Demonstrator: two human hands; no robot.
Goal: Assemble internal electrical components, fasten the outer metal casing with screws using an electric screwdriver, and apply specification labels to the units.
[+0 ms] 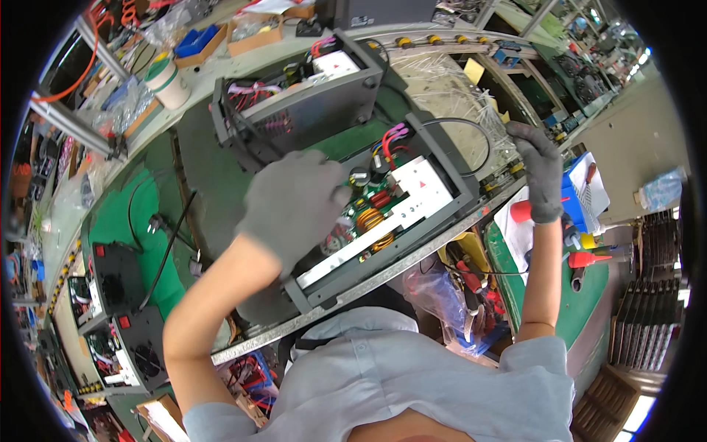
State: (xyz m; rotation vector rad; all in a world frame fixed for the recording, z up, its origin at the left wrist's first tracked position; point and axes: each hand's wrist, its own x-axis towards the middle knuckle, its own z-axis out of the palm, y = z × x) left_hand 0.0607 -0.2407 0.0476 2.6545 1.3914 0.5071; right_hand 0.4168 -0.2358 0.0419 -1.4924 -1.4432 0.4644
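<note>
My left hand [291, 206], in a grey glove and slightly blurred, is over the left part of an open electronic unit [460, 210]. Its fingers are curled in and hide what they hold, if anything. The unit has a dark metal case, a white plate [423, 188], a copper-wound coil [374, 227] and pink-red wires [394, 140]. My right hand [541, 173], gloved alike, is raised to the right of the unit, apart from it. Its fingers are loosely bent, with nothing visible between them. A black cable [488, 144] loops between the unit and that hand.
Behind stands a second open unit [302, 121]. Two more dark units [121, 276] sit at left beside a black plug cable [173, 239]. A lidded cup [168, 85] and blue tray [195, 43] are at the back left. Red-nozzled bottles [585, 259] and a blue bin [582, 210] are right.
</note>
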